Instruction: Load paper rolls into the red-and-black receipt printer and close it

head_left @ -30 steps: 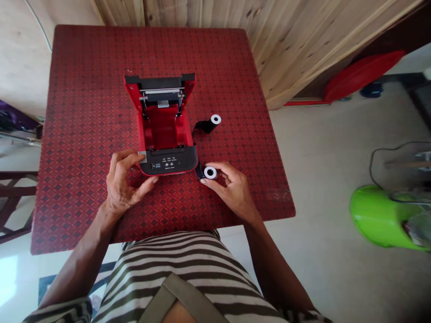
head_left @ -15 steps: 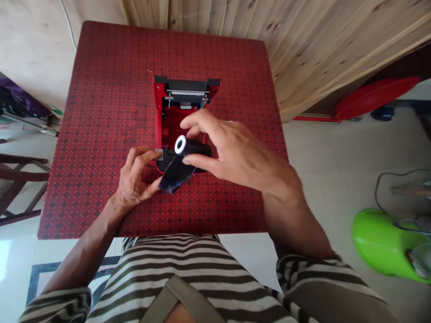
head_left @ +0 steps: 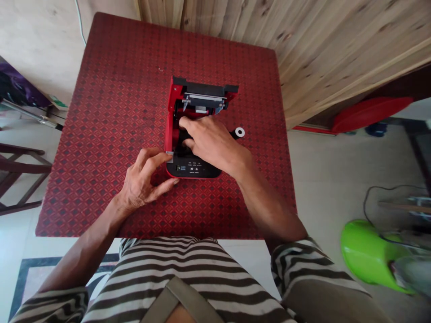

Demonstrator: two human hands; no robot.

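Note:
A small red and black label printer [head_left: 194,170] stands on the table with its lid [head_left: 206,89] raised, control panel towards me. My left hand [head_left: 143,175] steadies its near left corner, index fingertip on a grey tab [head_left: 170,156] and thumb against the front edge. My right hand [head_left: 210,143] reaches down into the open bay, fingers curled round a dark ribbon roll [head_left: 184,138] that is mostly hidden beneath it. Just right of the printer, partly behind my right hand, a white-cored black roll [head_left: 239,132] shows its end.
The table [head_left: 117,103] has a red patterned cover. Wooden plank walling [head_left: 235,22] rises behind it. On the floor at the right are a green bin [head_left: 363,251] and a cable. A dark wooden chair [head_left: 23,166] stands at the left.
My right hand has lowered the black roll and its loose ribbon from above the printer's front into the bay. The white-cored roll at the right has come into view. My left hand stays at the corner.

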